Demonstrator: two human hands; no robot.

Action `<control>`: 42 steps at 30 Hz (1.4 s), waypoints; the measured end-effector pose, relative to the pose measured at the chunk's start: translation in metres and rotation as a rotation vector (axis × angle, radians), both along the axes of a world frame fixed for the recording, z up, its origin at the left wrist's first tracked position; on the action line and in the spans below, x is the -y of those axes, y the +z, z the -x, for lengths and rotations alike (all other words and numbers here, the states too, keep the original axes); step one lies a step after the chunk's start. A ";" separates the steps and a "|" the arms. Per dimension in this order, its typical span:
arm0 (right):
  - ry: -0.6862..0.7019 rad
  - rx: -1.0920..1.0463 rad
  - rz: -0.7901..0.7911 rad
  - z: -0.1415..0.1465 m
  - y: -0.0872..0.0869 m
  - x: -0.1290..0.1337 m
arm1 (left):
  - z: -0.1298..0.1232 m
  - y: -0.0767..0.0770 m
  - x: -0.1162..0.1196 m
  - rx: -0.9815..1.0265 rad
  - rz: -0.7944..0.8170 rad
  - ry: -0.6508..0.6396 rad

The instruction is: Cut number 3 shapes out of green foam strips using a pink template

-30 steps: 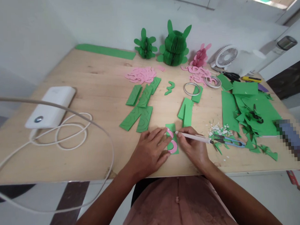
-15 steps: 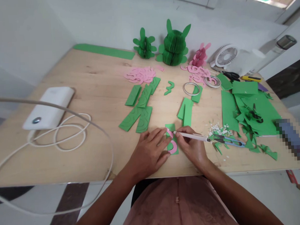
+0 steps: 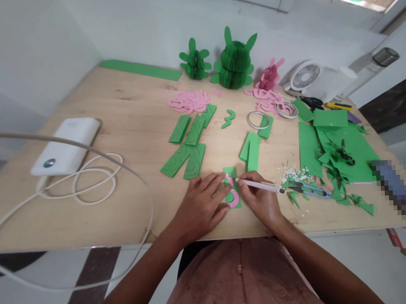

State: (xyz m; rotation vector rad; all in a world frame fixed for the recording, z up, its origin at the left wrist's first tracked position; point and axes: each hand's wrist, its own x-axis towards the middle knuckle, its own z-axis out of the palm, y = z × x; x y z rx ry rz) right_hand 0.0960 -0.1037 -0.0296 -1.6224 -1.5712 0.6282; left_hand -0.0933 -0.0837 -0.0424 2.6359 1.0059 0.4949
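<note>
My left hand [image 3: 203, 205] lies flat with its fingers stretched out, pressing a pink curved paper cutout [image 3: 234, 199] onto a small green paper piece [image 3: 229, 170]. Closed around a white pen [image 3: 260, 185] is my right hand [image 3: 260, 201]; the pen's tip meets the upper part of the cutout at its right side. Part of the cutout is covered by my left fingers. Folded green strips [image 3: 194, 161] with drawn curves lie beyond my left hand, and plain green strips [image 3: 253, 153] lie beyond my right.
Blue thread snips [image 3: 314, 190] rest among paper scraps at right, near green sheets [image 3: 310, 151]. Farther back are pink cutouts [image 3: 190, 101], tape rolls [image 3: 258, 120], paper honeycomb figures [image 3: 234, 65] and a fan [image 3: 305, 76]. A white power bank [image 3: 66, 144] and looped cable lie left.
The view has shifted very slightly. Both hands, the pen and the pink cutout stay practically where they were.
</note>
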 end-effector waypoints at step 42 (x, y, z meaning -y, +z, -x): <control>-0.003 0.054 -0.011 -0.004 -0.001 0.007 | 0.000 0.000 0.000 0.001 -0.024 -0.007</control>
